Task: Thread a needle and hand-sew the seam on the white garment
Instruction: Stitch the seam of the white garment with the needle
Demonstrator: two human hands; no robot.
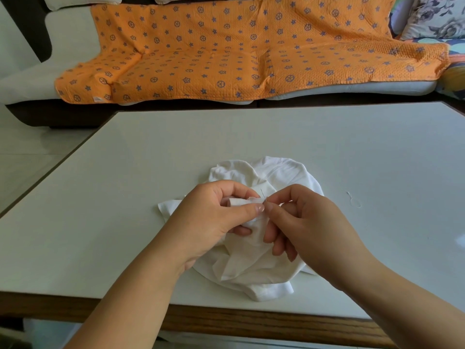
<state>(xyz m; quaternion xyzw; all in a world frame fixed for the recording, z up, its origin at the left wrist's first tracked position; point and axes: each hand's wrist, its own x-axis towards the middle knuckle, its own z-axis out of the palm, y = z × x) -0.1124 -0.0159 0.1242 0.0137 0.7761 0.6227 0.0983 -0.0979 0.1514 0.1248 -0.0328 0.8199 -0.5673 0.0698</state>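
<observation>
Farthest off, a pale sofa (pixel 30 79) runs across the far side of the scene; an orange blanket (pixel 226 54) printed with blue stars and wheels lies spread over its seat and back, and a floral cushion (pixel 432 18) sits at its far right end; nearer, a white table (pixel 125 197) with a wooden near edge fills the middle; the garment (pixel 264 268), white and crumpled, lies in a heap on the table towards its near side, roughly at the centre, with one corner sticking out to the left and a hem close to the near edge; both hands are raised over the heap, almost touching each other; the left hand (pixel 214 212) comes in from the near left and pinches a folded strip of the garment between thumb and curled fingers, lifting that strip clear of the rest; the right hand (pixel 307 220) comes in from the near right, thumb and forefinger pressed together on the needle (pixel 263 193), its other fingers curled loosely below; the needle stands nearly upright just right of the held fold, its thin tip showing above the fingertips; whether it passes through the cloth cannot be told; a loose scrap of thread (pixel 353 200) lies on the table well to the right of the garment.
</observation>
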